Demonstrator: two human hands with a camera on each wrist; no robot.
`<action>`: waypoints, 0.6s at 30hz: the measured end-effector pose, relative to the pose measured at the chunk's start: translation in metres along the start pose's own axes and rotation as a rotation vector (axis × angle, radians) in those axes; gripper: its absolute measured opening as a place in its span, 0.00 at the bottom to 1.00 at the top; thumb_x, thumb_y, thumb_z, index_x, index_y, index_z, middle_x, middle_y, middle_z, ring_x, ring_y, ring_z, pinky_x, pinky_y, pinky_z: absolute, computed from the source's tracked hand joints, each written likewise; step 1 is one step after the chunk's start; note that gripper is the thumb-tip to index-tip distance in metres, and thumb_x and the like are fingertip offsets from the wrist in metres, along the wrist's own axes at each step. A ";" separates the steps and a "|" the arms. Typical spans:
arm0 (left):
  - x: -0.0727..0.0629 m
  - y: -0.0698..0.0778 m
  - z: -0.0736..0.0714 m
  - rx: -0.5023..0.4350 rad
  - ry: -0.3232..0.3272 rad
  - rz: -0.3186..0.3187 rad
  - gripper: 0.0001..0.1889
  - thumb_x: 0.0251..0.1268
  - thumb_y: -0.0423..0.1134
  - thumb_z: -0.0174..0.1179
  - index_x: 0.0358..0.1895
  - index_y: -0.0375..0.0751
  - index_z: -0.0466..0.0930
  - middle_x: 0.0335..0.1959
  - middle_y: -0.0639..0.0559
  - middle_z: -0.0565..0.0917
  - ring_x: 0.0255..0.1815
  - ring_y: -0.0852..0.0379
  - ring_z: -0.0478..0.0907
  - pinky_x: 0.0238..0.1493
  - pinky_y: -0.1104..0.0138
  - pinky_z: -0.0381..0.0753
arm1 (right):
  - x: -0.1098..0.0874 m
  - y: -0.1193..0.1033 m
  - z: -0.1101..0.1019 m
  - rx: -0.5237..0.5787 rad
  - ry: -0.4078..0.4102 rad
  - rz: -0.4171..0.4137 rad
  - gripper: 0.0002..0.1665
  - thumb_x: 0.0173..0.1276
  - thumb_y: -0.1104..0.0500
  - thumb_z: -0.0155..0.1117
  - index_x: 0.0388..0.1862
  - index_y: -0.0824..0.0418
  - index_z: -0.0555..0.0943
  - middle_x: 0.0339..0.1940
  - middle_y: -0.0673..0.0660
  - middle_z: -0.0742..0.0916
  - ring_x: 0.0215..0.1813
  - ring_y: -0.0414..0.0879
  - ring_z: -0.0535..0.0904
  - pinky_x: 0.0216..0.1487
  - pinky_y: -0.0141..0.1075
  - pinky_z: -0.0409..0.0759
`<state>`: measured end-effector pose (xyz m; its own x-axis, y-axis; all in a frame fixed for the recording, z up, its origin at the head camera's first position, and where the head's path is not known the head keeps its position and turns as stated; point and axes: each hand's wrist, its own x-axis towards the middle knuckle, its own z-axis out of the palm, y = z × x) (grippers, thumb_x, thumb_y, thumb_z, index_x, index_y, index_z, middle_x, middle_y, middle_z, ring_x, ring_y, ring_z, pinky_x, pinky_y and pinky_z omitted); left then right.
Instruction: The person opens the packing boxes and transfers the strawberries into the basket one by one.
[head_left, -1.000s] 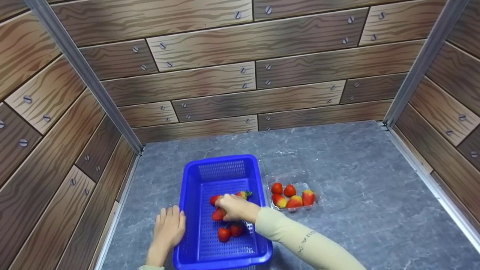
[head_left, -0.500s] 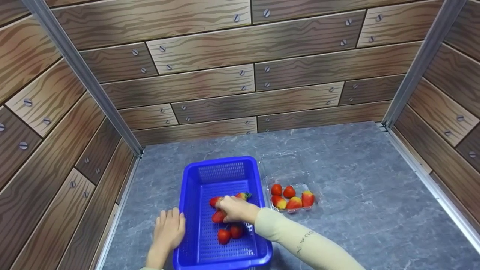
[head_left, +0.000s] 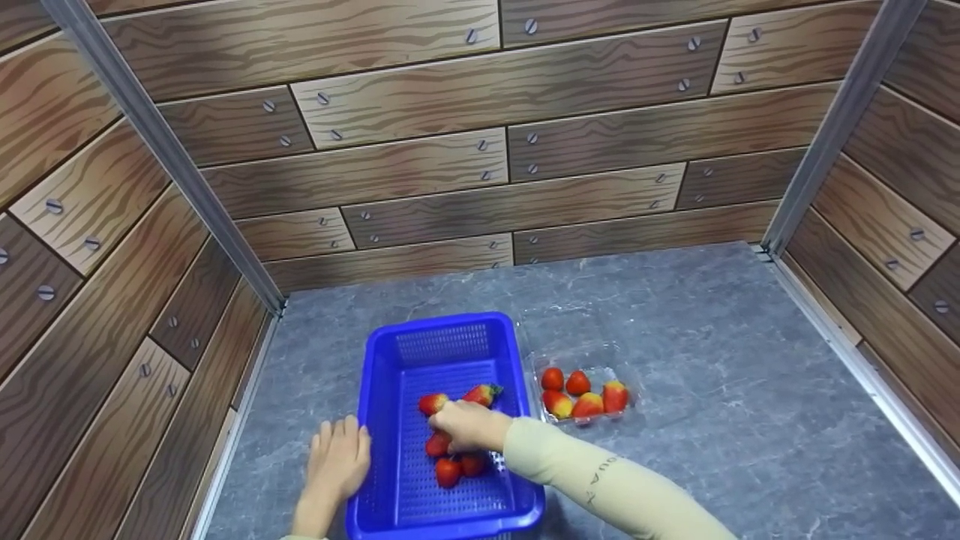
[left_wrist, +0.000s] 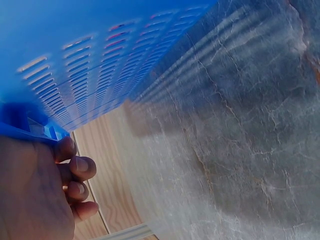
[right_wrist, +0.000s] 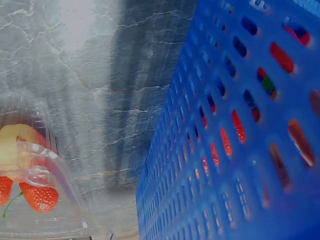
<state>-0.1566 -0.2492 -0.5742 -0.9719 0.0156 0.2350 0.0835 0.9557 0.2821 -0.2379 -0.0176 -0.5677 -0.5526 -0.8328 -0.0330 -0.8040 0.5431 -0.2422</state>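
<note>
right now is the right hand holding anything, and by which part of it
It cannot be told: the right hand partly covers a strawberry, hiding any grip.

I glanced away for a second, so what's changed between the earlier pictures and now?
The right hand has drawn slightly toward the near end of the blue basket. A strawberry at its fingers shifted the same way; I can't tell if it's gripped. More of the two strawberries behind now shows. The left hand and the strawberries in the clear container stayed put.
</note>
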 end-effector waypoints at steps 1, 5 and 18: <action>0.000 0.000 0.000 -0.001 0.004 0.000 0.09 0.75 0.38 0.43 0.38 0.37 0.69 0.32 0.41 0.74 0.40 0.41 0.67 0.43 0.50 0.65 | 0.000 0.000 0.000 -0.002 -0.001 -0.002 0.09 0.55 0.62 0.76 0.33 0.56 0.83 0.25 0.48 0.83 0.25 0.38 0.74 0.29 0.28 0.74; 0.000 -0.001 0.002 0.000 0.038 0.014 0.09 0.74 0.38 0.44 0.37 0.37 0.69 0.31 0.42 0.74 0.39 0.40 0.67 0.42 0.50 0.65 | 0.000 0.001 0.001 -0.019 0.000 -0.004 0.09 0.55 0.62 0.76 0.33 0.56 0.83 0.25 0.48 0.82 0.24 0.38 0.74 0.28 0.28 0.73; -0.002 0.003 -0.003 0.024 0.024 0.012 0.08 0.74 0.38 0.44 0.36 0.38 0.68 0.30 0.43 0.74 0.38 0.42 0.68 0.40 0.52 0.65 | -0.003 -0.002 0.004 -0.124 0.064 -0.049 0.11 0.49 0.63 0.76 0.29 0.56 0.82 0.21 0.49 0.81 0.22 0.41 0.72 0.25 0.32 0.72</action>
<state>-0.1543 -0.2476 -0.5714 -0.9653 0.0204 0.2602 0.0896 0.9622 0.2573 -0.2336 -0.0165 -0.5709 -0.5218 -0.8522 0.0392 -0.8491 0.5143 -0.1206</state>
